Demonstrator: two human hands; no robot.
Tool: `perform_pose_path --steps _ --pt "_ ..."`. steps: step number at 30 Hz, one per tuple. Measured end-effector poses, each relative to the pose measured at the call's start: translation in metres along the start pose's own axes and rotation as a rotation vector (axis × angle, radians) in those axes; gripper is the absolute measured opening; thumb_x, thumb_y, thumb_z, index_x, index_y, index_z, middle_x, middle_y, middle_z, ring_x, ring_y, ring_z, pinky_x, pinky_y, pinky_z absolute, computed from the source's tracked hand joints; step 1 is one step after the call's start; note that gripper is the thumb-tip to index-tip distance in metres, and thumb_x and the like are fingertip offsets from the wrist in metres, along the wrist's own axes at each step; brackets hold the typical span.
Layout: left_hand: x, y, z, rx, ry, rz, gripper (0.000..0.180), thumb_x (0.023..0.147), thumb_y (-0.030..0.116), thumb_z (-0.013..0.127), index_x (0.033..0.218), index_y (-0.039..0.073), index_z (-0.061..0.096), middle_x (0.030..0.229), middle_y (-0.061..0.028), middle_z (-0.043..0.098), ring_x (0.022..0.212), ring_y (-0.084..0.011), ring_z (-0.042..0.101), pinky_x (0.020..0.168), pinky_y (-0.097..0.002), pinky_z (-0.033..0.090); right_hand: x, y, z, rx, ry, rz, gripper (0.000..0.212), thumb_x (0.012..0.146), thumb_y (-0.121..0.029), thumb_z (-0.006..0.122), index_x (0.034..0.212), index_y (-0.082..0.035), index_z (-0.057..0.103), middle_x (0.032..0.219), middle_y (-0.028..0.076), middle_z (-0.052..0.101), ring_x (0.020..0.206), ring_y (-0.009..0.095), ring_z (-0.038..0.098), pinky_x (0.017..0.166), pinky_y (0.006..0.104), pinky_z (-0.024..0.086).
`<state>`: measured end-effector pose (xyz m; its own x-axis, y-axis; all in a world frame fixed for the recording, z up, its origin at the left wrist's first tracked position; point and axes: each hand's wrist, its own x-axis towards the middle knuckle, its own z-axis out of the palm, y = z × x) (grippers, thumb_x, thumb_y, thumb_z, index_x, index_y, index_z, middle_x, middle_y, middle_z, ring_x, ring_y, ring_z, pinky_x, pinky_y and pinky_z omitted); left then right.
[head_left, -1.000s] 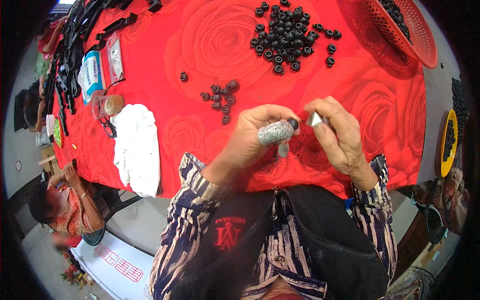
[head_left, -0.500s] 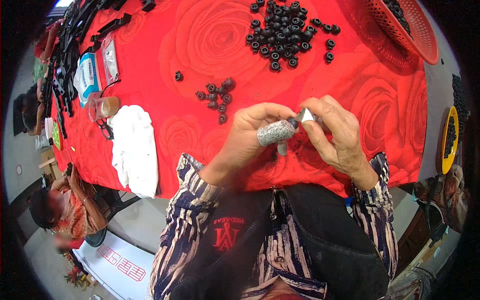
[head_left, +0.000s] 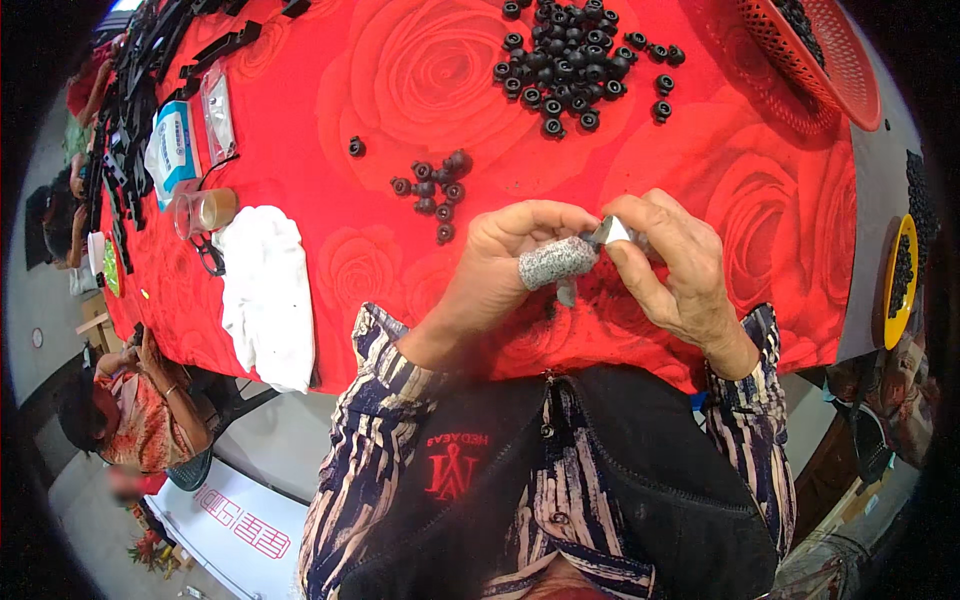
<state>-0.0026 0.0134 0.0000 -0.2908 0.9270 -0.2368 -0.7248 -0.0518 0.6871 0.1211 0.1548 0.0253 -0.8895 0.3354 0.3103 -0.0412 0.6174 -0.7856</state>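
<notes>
The left hand (head_left: 500,248), its thumb in a speckled grey cover (head_left: 554,264), pinches a mostly hidden small black piece (head_left: 592,240) between thumb and forefinger, while the right hand (head_left: 682,268) grips a silvery blade (head_left: 617,231) between closed fingertips at that piece, though contact is unclear. A small cluster of black knobs (head_left: 425,187) lies to the far left of them, with a larger heap (head_left: 566,68) farther off and a red basket (head_left: 853,75) at the far right.
</notes>
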Motion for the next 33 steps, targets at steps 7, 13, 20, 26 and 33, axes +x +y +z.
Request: perform_pose_path --steps 7,13,20,26,33 --pt "-0.0012 -0.0010 -0.0011 -0.006 0.003 -0.029 0.023 0.086 0.007 0.061 0.106 -0.004 0.057 0.085 -0.0078 0.063 0.068 -0.0108 0.060 0.054 -0.0234 0.051 0.0010 0.0000 -0.0007 -0.003 -0.017 0.022 0.020 0.075 -0.001 0.063 0.094 0.000 0.057 0.070 0.012 0.051 0.057 0.025 0.053 0.050 0.0338 0.042" --pt "-0.0015 0.0019 0.0027 0.055 0.010 -0.034 0.024 0.086 0.007 0.060 0.107 -0.004 0.055 0.088 -0.0074 0.061 0.069 -0.0105 0.059 0.056 -0.0240 0.052 0.0000 0.0006 0.0001 0.025 -0.018 0.049 0.019 0.076 -0.001 0.062 0.094 0.000 0.057 0.070 0.012 0.051 0.057 0.025 0.053 0.050 0.0341 0.042" --pt "-0.0013 0.0005 0.0019 0.085 0.003 -0.023 0.023 0.087 0.007 0.059 0.107 -0.004 0.055 0.086 -0.0067 0.061 0.069 -0.0103 0.058 0.056 -0.0242 0.052 0.0015 -0.0017 -0.0025 0.043 -0.052 0.092 0.017 0.077 -0.002 0.062 0.093 0.000 0.058 0.070 0.011 0.051 0.056 0.025 0.052 0.050 0.0333 0.041" --pt "-0.0009 0.0004 0.0038 0.003 0.029 -0.076 0.023 0.086 0.007 0.060 0.106 -0.004 0.055 0.084 -0.0059 0.060 0.068 -0.0096 0.058 0.056 -0.0236 0.052 0.0011 -0.0008 -0.0028 0.095 -0.062 0.135 0.017 0.077 -0.001 0.061 0.093 0.001 0.057 0.069 0.010 0.051 0.056 0.022 0.051 0.050 0.0316 0.040" --pt "-0.0007 0.0022 0.0058 0.027 0.036 -0.048 0.022 0.086 0.007 0.060 0.105 -0.003 0.056 0.083 -0.0063 0.061 0.068 -0.0098 0.059 0.055 -0.0233 0.051 0.0008 0.0012 -0.0019 0.116 -0.051 0.142 0.015 0.078 -0.001 0.060 0.093 0.001 0.057 0.070 0.010 0.051 0.056 0.020 0.051 0.050 0.0303 0.039"
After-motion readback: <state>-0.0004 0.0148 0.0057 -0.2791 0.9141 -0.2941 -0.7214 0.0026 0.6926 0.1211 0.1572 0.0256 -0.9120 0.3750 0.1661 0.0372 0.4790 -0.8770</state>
